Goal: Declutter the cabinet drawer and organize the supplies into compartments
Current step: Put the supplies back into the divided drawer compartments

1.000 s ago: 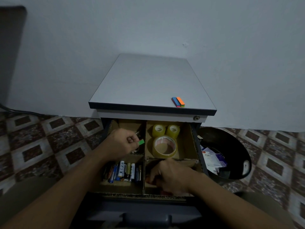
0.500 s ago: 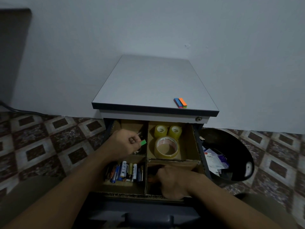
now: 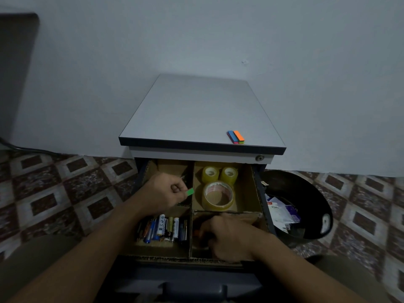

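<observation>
left hand (image 3: pixel 162 192) is curled, pinching a green tab (image 3: pixel 190 191) right over the divider (image 3: pixel 192 182) by the tape rolls (image 3: pixel 217 195), so a sloppy release could drop it in the wrong compartment (right hand (image 3: pixel 227 236) is down in the front-right one, grip hidden).

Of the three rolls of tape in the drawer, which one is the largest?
The large translucent tape roll at the front; the small yellowish left roll and small yellowish right roll sit behind it.
</observation>
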A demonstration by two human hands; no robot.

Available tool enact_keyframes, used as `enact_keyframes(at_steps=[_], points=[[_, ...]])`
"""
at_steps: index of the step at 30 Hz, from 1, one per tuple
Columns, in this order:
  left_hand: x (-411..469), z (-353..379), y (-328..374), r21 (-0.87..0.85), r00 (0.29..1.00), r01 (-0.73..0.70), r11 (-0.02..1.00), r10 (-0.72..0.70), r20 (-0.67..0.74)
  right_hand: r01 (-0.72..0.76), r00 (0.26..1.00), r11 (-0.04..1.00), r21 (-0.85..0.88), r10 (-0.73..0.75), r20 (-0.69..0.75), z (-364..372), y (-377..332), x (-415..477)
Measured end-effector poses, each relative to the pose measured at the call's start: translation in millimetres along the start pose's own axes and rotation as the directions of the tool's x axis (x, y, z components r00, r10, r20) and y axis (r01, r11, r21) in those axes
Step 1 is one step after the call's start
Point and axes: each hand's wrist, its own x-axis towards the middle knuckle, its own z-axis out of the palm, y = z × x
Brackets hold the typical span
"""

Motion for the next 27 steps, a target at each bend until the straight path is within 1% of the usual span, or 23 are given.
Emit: enact_keyframes(at_steps=[3,5,7,9,11,13,16,21,23,25,27], points=[[0,1,4,-0.031,0.998,0.000,1.000,0.002,0.058,0.015,0.992,0.987,0.160,0.005,-0.122,-8,2,-5],[-1,1,8,-0.026,0.996,-0.016,1.000,0.018,0.090,0.033,0.973,0.972,0.234,0.022,-0.228,-15,5,-7],[-3,2,13,-0.031,0.992,-0.046,0.998,0.049,0.114,0.047,0.934,0.959,0.281,0.057,-0.352,-18,9,-6],[-4,4,16,-0.031,0.989,-0.059,0.998,0.063,0.134,0.083,0.872,0.942,0.326,0.090,-0.481,-18,15,-3],[-5,7,19,-0.038,0.986,-0.056,0.998,0.061,0.152,0.124,0.827,0.914,0.387,0.121,-0.549,-15,18,0],[-6,10,22,-0.029,0.985,-0.058,0.998,0.062,0.161,0.159,0.810,0.880,0.448,0.143,-0.568,-13,20,3],[-7,13,25,-0.032,0.982,-0.065,0.997,0.069,0.175,0.182,0.805,0.865,0.468,0.142,-0.576,-10,20,6],[-9,17,25,-0.041,0.977,-0.077,0.996,0.083,0.198,0.134,0.813,0.894,0.427,0.147,-0.563,-8,16,4],[-9,16,24,-0.086,0.974,-0.057,0.995,0.074,0.213,0.116,0.827,0.897,0.426,0.151,-0.542,-9,14,0],[-8,11,21,-0.120,0.980,-0.053,0.991,0.074,0.185,0.076,0.855,0.908,0.412,0.153,-0.495,-8,13,-5],[-6,4,15,-0.084,0.993,-0.062,0.995,0.070,0.098,0.018,0.880,0.919,0.394,0.173,-0.443,-5,11,-9]])
